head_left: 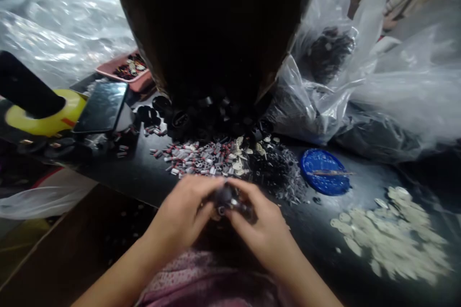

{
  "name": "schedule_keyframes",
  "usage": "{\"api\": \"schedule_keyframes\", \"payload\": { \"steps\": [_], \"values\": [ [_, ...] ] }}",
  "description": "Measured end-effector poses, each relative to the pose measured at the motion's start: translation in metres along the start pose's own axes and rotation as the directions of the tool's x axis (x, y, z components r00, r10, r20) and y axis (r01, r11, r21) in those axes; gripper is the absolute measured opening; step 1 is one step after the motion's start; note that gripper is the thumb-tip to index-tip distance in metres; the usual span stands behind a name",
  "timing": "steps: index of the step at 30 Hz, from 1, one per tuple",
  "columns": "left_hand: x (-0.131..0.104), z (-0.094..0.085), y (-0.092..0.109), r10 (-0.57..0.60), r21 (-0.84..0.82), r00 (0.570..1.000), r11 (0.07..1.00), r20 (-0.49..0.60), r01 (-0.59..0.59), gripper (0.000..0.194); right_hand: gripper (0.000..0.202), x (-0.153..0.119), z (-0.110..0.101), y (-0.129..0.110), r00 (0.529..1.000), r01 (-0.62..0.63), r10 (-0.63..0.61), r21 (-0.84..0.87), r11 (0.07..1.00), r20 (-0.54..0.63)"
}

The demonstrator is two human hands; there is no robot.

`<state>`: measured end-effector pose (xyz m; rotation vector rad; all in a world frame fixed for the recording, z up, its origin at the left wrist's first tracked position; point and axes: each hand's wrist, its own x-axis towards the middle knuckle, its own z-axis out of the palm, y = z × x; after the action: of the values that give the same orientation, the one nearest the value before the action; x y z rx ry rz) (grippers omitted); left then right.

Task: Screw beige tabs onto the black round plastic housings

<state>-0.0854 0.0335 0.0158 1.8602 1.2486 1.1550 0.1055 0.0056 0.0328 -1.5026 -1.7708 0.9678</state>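
Observation:
Between my two hands is a small black plastic part [225,195], blurred and half covered by fingers. My left hand [187,206] grips it from the left with thumb and fingers closed. On the other side my right hand [261,216] is closed on the same part. Just beyond the fingertips lies a heap of small grey and red cylindrical pieces [201,158]. Beside it are cream-coloured flat pieces [239,156] and a pile of small black pieces [268,165].
A dark open container [223,24] spills round black parts [216,115] onto the table. To the right are a blue lid [324,170] with a thin stick and pale flat discs [392,235]. A phone [103,105], yellow tape roll [21,120] and pink tray [139,81] stand left.

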Motion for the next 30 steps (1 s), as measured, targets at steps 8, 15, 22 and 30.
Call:
{"api": "schedule_keyframes", "payload": {
  "steps": [8,15,22,30],
  "values": [
    [-0.039,0.034,0.013,-0.548,-0.381,0.821,0.733,0.160,0.564,0.028,0.015,0.001,0.001,0.005,0.983,-0.171,0.155,0.178,0.969,0.103],
    [-0.032,0.030,0.003,-0.706,-0.744,0.699,0.407,0.112,0.530,0.021,0.016,0.037,0.006,0.012,0.995,0.095,-0.084,-0.510,0.855,0.045],
    [-0.019,0.039,0.010,-0.706,-0.835,0.658,0.176,0.262,0.521,0.024,0.010,0.031,0.005,0.012,0.992,0.115,-0.125,-0.391,0.913,0.001],
    [-0.021,0.053,0.018,-0.627,-0.855,0.660,-0.021,0.415,0.518,0.018,0.013,0.009,0.000,0.017,0.996,0.004,-0.014,-0.114,0.994,-0.089]
  ]
}}
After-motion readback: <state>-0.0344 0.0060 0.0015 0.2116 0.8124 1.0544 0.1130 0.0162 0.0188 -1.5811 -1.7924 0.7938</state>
